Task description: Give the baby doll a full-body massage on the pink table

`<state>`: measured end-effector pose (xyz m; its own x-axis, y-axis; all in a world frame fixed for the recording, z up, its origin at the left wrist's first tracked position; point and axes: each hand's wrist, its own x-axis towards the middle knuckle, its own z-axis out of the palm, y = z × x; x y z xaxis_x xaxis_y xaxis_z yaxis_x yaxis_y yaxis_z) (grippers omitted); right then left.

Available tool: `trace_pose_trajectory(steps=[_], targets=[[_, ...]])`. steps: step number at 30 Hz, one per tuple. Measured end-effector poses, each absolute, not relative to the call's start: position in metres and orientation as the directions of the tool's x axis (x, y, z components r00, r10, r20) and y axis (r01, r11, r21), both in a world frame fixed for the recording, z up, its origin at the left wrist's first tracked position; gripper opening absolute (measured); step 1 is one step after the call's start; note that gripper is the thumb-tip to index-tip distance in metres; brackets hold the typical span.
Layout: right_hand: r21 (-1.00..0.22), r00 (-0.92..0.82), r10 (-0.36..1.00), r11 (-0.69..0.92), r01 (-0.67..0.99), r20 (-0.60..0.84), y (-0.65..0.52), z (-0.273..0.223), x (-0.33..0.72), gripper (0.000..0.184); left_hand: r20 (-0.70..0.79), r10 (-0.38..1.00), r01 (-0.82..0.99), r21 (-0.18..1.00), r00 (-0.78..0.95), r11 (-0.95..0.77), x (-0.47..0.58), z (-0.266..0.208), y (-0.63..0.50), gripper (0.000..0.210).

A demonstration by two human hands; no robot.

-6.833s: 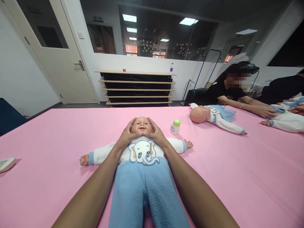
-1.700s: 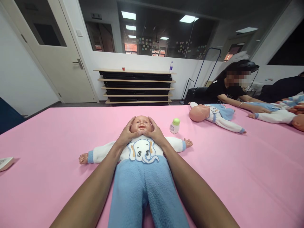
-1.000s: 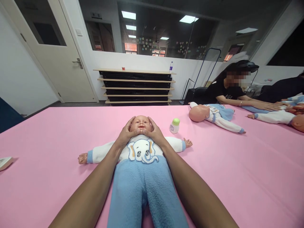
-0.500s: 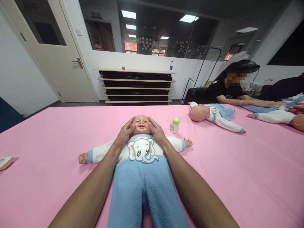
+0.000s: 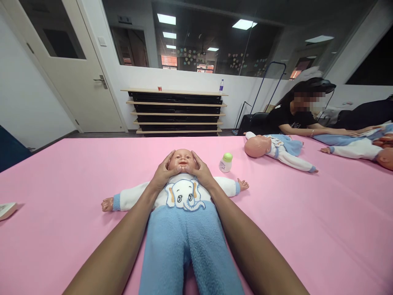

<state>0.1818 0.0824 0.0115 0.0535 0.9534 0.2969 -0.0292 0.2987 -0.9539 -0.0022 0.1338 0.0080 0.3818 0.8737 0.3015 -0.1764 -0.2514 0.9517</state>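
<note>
Hands [image 5: 163, 173] cupping doll head [image 5: 183, 159], thumbs [image 5: 175, 171] inward

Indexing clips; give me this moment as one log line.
left hand: cupping doll's head; right hand: cupping doll's head; green-capped bottle: upright

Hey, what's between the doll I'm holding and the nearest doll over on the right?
A small white bottle with a green cap stands on the pink table between your doll and the other doll, as the head view shows.
</note>
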Motion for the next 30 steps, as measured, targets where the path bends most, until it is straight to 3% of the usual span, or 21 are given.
trace_pose_trajectory(steps=[7, 12, 14, 18, 20, 30], targets=[[-0.959, 0.098, 0.963, 0.26, -0.109, 0.249, 0.093, 0.003, 0.181, 0.076, 0.268, 0.872, -0.287, 0.945, 0.411, -0.155, -0.001, 0.005, 0.137, 0.079], [-0.956, 0.126, 0.953, 0.285, -0.07, 0.275, 0.093, 0.002, 0.182, 0.067, 0.251, 0.888, -0.308, 0.942, 0.384, -0.133, 0.001, 0.003, 0.139, 0.07], [-0.951, 0.112, 0.947, 0.307, -0.028, 0.303, 0.089, 0.004, 0.182, 0.071, 0.265, 0.888, -0.275, 0.947, 0.375, -0.166, 0.001, 0.004, 0.139, 0.075], [-0.949, 0.057, 0.948, 0.313, 0.029, 0.315, 0.081, 0.01, 0.181, 0.099, 0.306, 0.873, -0.152, 0.951, 0.38, -0.268, -0.001, 0.008, 0.135, 0.095], [-0.951, 0.053, 0.949, 0.309, 0.021, 0.31, 0.079, 0.013, 0.18, 0.101, 0.308, 0.869, -0.129, 0.951, 0.387, -0.28, -0.001, 0.009, 0.134, 0.097], [-0.943, 0.106, 0.95, 0.307, -0.127, 0.295, 0.095, -0.001, 0.181, 0.074, 0.278, 0.88, -0.271, 0.946, 0.385, -0.18, -0.001, 0.005, 0.139, 0.08]])
